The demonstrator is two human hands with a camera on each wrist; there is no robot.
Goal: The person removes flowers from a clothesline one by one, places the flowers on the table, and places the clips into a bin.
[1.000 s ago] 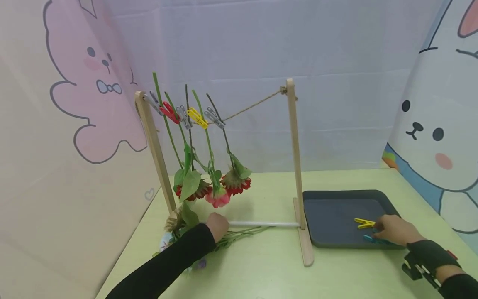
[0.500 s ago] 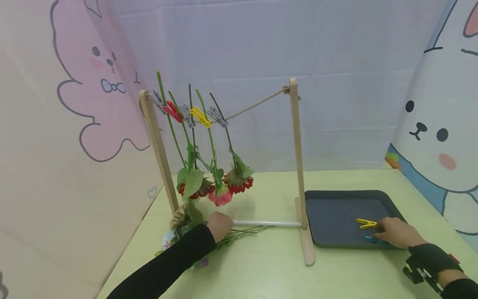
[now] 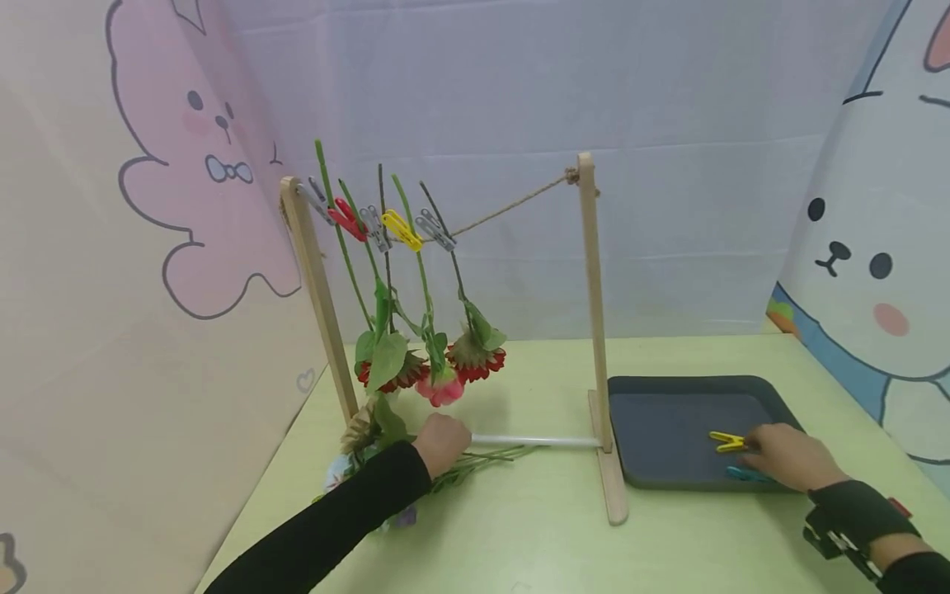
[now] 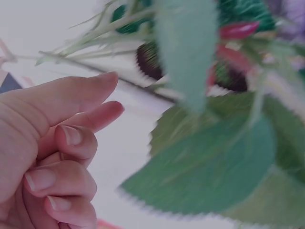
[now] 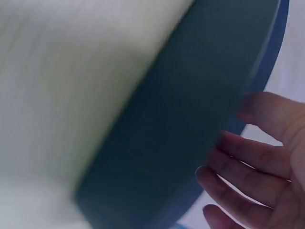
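In the head view my left hand [image 3: 443, 444] is over a bunch of stems [image 3: 482, 464] lying on the table. Its thumb and index finger stand apart beside a dark stem [image 4: 143, 90] in the left wrist view; the other fingers are curled, with nothing visible in them. Large green leaves [image 4: 209, 167] hang close by. My right hand [image 3: 792, 455] reaches into the dark grey tray [image 3: 660, 429], fingers at a yellow clothespin [image 3: 727, 441] and above a teal clothespin [image 3: 748, 474]. The right wrist view shows relaxed, spread fingers; the tray wall partly hides their tips.
A wooden rack [image 3: 594, 313] carries a sagging rope [image 3: 512, 204]. Red, yellow [image 3: 402, 229] and grey clothespins pin several flowers upside down along its left half, including a pink flower [image 3: 440, 386]. A white bar [image 3: 534, 441] joins the rack's feet.
The head view has shifted slightly. My left hand stays over the stems. My right hand has shifted a little over the clothespins, uncovering more of the teal one.
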